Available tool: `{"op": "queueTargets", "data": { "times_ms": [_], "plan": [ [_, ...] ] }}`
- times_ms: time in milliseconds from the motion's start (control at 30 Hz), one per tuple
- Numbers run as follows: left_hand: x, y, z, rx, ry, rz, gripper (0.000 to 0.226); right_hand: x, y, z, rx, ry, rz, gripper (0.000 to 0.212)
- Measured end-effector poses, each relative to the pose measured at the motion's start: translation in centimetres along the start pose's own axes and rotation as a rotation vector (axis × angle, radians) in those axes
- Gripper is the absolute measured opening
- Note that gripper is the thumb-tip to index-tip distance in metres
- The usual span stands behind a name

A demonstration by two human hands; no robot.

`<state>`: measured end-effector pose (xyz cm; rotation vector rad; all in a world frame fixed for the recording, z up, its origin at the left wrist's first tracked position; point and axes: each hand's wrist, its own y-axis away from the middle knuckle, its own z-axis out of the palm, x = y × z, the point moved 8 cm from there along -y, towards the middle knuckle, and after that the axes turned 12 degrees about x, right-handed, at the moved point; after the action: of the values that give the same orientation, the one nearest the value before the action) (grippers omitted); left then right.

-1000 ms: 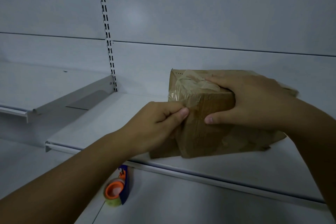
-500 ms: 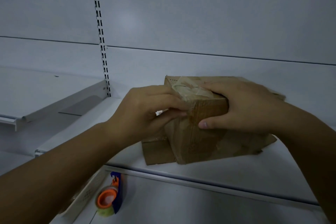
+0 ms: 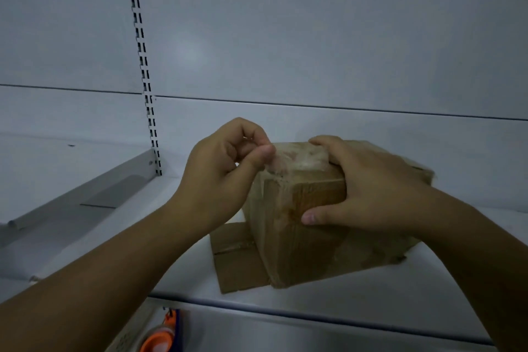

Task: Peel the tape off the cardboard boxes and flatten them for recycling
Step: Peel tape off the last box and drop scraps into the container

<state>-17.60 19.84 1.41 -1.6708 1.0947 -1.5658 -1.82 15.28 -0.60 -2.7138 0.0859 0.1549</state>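
A brown cardboard box stands on a white metal shelf, wrapped in crumpled clear tape. My left hand pinches the loose end of that tape between thumb and fingers at the box's upper left corner, lifting it off. My right hand grips the box's top and front corner, thumb on the front face, holding it down. A flat piece of cardboard lies under the box's left side.
A tape dispenser with an orange core lies on the lower shelf at the bottom left. A second shelf sits to the left at a similar height. A slotted upright runs up the back wall.
My left hand has risen from the box's front left edge to its top corner, pulling the tape end up and away. My right hand stayed on the box.
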Motion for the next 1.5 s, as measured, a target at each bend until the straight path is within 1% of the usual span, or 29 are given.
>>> {"op": "queueTargets", "data": {
  "times_ms": [100, 167, 233, 267, 333, 367, 433, 467, 500, 533, 567, 633, 700, 733, 767, 800, 833, 900, 967, 1000, 1067, 1167, 1233, 1267, 1333, 1367, 1400, 1500],
  "plan": [
    [-1.5, -1.3, -0.5, 0.131, 0.118, -0.188, 0.016, 0.0, 0.2, -0.2, -0.002, -0.046, 0.025, 0.123],
    [-2.6, -2.3, -1.1, 0.199, 0.191, -0.273, 0.021, -0.1, 0.3, -0.2, -0.004, -0.054, 0.016, 0.126],
    [-3.8, -2.9, -1.1, 0.208, 0.213, -0.328, 0.033, -0.2, 0.2, -0.3, -0.004, -0.054, 0.001, 0.126],
    [-4.3, -3.0, -1.1, 0.192, 0.187, -0.337, 0.038, -0.2, 0.2, -0.3, 0.000, -0.058, -0.002, 0.126],
    [-5.2, -3.1, -1.0, 0.126, 0.169, -0.364, 0.040, -0.4, 0.2, -0.5, 0.011, -0.077, 0.006, 0.124],
    [-5.3, -2.8, -0.8, 0.051, 0.242, -0.380, 0.038, -0.4, 0.3, -0.5, 0.021, -0.085, 0.011, 0.122],
    [-4.8, -2.5, 0.4, -0.152, 0.414, -0.404, 0.037, -0.3, 0.2, -0.5, 0.056, -0.059, -0.010, 0.112],
    [-4.3, -2.2, 0.9, -0.255, 0.433, -0.403, 0.040, -0.2, 0.1, -0.5, 0.086, -0.025, -0.043, 0.108],
    [-4.4, -2.1, 1.4, -0.335, 0.400, -0.403, 0.044, -0.1, -0.1, -0.6, 0.121, 0.009, -0.082, 0.108],
    [-4.2, -1.8, 1.7, -0.401, 0.352, -0.385, 0.046, 0.1, -0.2, -0.6, 0.155, 0.015, -0.116, 0.106],
    [-4.2, -1.7, 1.8, -0.447, 0.269, -0.321, 0.047, 0.4, -0.3, -0.8, 0.184, -0.027, -0.132, 0.099],
    [-4.1, -1.0, 2.2, -0.548, 0.065, -0.161, 0.044, 1.3, -0.4, -1.5, 0.241, -0.199, -0.129, 0.074],
    [-4.4, 0.4, 2.4, -0.648, -0.099, -0.112, 0.057, 2.2, -0.4, -2.2, 0.263, -0.359, -0.104, 0.062],
    [-3.8, 0.5, 2.4, -0.629, -0.155, -0.047, 0.062, 2.4, -0.5, -2.3, 0.245, -0.408, -0.087, 0.060],
    [-2.6, 0.4, 2.3, -0.572, -0.198, 0.062, 0.059, 2.5, -0.6, -2.2, 0.218, -0.434, -0.075, 0.059],
    [-1.5, 0.1, 2.1, -0.499, -0.198, 0.150, 0.051, 2.5, -0.6, -2.1, 0.195, -0.443, -0.069, 0.059],
    [-1.1, -0.6, 2.0, -0.439, -0.170, 0.181, 0.041, 2.4, -0.7, -2.0, 0.176, -0.443, -0.066, 0.058],
    [-1.0, -1.8, 2.0, -0.418, -0.097, 0.107, 0.028, 2.2, -0.6, -2.0, 0.156, -0.426, -0.063, 0.048],
    [-1.0, -2.7, 2.8, -0.476, -0.074, 0.043, 0.028, 2.3, -0.4, -1.8, 0.126, -0.427, -0.041, 0.030],
    [-1.0, -2.9, 3.4, -0.512, -0.070, 0.017, 0.027, 2.3, -0.4, -1.8, 0.103, -0.434, -0.033, 0.028],
    [-0.9, -3.6, 4.6, -0.568, -0.064, -0.045, 0.025, 2.4, -0.5, -1.6, 0.056, -0.445, -0.025, 0.038],
    [-1.2, -4.4, 6.4, -0.664, -0.019, -0.156, 0.031, 2.7, -0.9, -1.3, -0.020, -0.441, -0.019, 0.070],
    [-1.4, -4.7, 7.5, -0.728, 0.017, -0.221, 0.028, 2.8, -1.1, -1.1, -0.071, -0.419, -0.025, 0.079],
    [-1.6, -4.6, 8.0, -0.758, 0.035, -0.258, 0.027, 2.7, -1.1, -1.1, -0.092, -0.414, -0.035, 0.078],
    [-2.3, -4.3, 8.6, -0.786, 0.081, -0.340, 0.023, 2.5, -1.1, -1.2, -0.118, -0.414, -0.052, 0.065],
    [-2.8, -4.3, 8.7, -0.777, 0.110, -0.387, 0.022, 2.4, -1.1, -1.2, -0.124, -0.414, -0.057, 0.058],
    [-3.3, -4.2, 8.8, -0.756, 0.138, -0.439, 0.020, 2.3, -1.2, -1.2, -0.126, -0.414, -0.058, 0.055],
    [-4.0, -4.1, 8.4, -0.674, 0.190, -0.533, 0.019, 2.7, -1.5, -1.2, -0.106, -0.407, -0.035, 0.064]
  ]
}}
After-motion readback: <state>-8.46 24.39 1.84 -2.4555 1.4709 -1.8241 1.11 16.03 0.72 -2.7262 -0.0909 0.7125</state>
